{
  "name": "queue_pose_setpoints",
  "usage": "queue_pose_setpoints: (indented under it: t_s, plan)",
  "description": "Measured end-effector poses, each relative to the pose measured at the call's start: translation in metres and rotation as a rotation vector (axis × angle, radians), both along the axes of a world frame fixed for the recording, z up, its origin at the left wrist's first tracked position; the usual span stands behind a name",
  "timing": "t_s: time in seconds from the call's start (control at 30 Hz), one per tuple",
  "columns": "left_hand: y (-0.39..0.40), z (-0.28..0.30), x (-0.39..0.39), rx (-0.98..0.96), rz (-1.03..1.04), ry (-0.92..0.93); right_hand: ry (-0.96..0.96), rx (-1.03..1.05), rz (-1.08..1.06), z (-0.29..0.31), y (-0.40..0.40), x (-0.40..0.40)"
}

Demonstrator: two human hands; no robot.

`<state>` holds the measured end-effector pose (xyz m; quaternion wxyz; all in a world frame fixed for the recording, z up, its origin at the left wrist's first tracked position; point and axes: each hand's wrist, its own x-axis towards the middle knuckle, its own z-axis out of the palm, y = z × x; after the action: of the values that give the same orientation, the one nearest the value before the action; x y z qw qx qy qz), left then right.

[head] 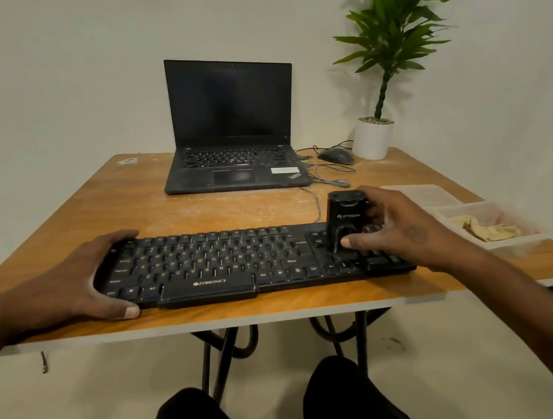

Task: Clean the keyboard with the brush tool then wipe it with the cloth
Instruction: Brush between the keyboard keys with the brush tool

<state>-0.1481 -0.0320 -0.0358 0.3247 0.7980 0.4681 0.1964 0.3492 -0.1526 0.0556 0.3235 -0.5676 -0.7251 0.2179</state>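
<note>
A black keyboard (226, 263) lies along the near edge of the wooden table (172, 214). My left hand (80, 283) grips its left end, thumb on the front edge and fingers over the back. My right hand (405, 229) holds a black brush tool (345, 217) upright on the keys at the keyboard's right end, thumb on its front face. The tool's underside is hidden against the keys. A crumpled yellowish cloth (487, 226) lies in a clear plastic tray (513, 241) just right of my right hand.
An open black laptop (232, 135) stands at the back middle, with a wired mouse (336, 156) and loose cables to its right. A potted plant (373, 136) occupies the back right corner. A second clear tray (421, 192) sits behind the cloth tray.
</note>
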Motion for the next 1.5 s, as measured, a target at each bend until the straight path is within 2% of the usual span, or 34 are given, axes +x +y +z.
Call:
queue_pose_setpoints:
  t_s: [0.2, 0.47, 0.63, 0.8, 1.13, 1.3, 1.5]
  plan:
    - [-0.014, 0.013, 0.009, -0.024, 0.010, 0.039, 0.057, -0.012, -0.025, 0.002, -0.005, 0.010]
    - [-0.028, 0.023, 0.017, -0.062, 0.022, 0.023, 0.079, 0.022, 0.208, -0.006, 0.020, -0.092]
    - [-0.030, 0.023, 0.019, -0.054, 0.032, 0.021, 0.073, 0.022, 0.229, -0.003, 0.024, -0.097]
    - [-0.031, 0.026, 0.020, -0.028, 0.021, 0.051, 0.019, 0.064, 0.308, -0.010, 0.037, -0.159]
    - [-0.035, 0.029, 0.021, 0.013, -0.033, 0.029, 0.156, 0.091, 0.403, -0.017, 0.060, -0.263]
    - [-0.033, 0.028, 0.019, 0.020, -0.043, 0.018, 0.156, 0.085, 0.418, -0.015, 0.054, -0.257]
    - [-0.030, 0.025, 0.016, -0.015, -0.001, 0.057, 0.103, 0.016, 0.388, -0.008, 0.039, -0.193]
